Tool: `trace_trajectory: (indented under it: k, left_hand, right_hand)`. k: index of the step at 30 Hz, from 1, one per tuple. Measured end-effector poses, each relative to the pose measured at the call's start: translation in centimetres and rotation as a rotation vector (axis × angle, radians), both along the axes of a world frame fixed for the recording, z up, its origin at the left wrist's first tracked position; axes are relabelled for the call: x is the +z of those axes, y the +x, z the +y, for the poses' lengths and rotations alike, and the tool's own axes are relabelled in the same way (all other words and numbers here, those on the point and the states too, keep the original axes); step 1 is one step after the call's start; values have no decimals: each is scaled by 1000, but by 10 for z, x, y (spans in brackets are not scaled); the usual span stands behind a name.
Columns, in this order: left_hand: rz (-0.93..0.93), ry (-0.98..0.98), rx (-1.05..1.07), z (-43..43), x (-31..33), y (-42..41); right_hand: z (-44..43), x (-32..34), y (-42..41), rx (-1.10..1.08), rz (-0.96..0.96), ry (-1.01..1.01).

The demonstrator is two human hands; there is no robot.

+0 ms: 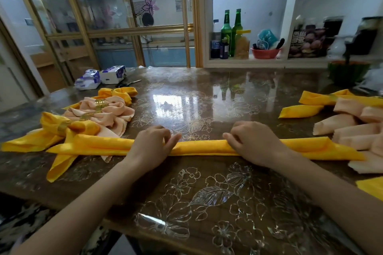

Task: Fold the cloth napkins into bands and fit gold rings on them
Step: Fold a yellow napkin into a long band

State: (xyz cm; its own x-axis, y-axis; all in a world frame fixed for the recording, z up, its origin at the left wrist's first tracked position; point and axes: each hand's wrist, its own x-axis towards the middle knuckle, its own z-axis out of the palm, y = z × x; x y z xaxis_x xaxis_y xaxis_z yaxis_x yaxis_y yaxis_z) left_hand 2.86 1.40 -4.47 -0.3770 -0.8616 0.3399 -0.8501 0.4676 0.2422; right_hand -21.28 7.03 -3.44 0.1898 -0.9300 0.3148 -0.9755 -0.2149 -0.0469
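Forearms [87, 203] reach in. Left hand [154, 145] and right hand [251, 142] curl their fingers over the yellow napkin [203, 148], pinching its fold. Band's long axis runs left-right across the table [207, 188], under both hands. Finished napkins [116, 111] with gold rings [100, 103] lie nearer the left hand.

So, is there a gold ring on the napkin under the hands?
No, the yellow band under the left hand and right hand shows no ring.

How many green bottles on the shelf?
2. The left green bottle and right green bottle stand side by side in the wall shelf, left of a yellow-lidded jar. More could be hidden behind them.
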Motion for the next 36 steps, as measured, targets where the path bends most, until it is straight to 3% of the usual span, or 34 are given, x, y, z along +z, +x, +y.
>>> trace_trajectory:
  k: [2, 5, 8, 11, 21, 25, 28, 33, 36]
  left_hand:
    - [-5, 23, 62, -2, 4, -14]
    - [63, 133, 22, 1, 7, -31]
    - [-95, 205, -83, 11, -2, -44]
    - [-223, 249, -35, 18, -15, -47]
    - [-255, 273, 8, 21, -17, -45]
    - [-188, 92, -12, 28, -11, -51]
    - [-113, -128, -193, 37, -1, -65]
    - [8, 246, -182, 34, 10, -82]
    - [157, 516, -156, 26, 22, -82]
  right_hand:
    - [-5, -6, 8, -12, -84, -50]
    - [-9, -11, 11, 40, -108, 44]
    - [-6, -20, 10, 81, -28, 171]
    - [-7, -27, 8, 24, -40, 325]
    - [15, -14, -36, -47, -121, 479]
    - [30, -2, -56, -106, -156, 377]
    - [31, 11, -63, -147, -65, 361]
    - [32, 41, -60, -220, 49, 604]
    - [45, 68, -38, -242, -112, 764]
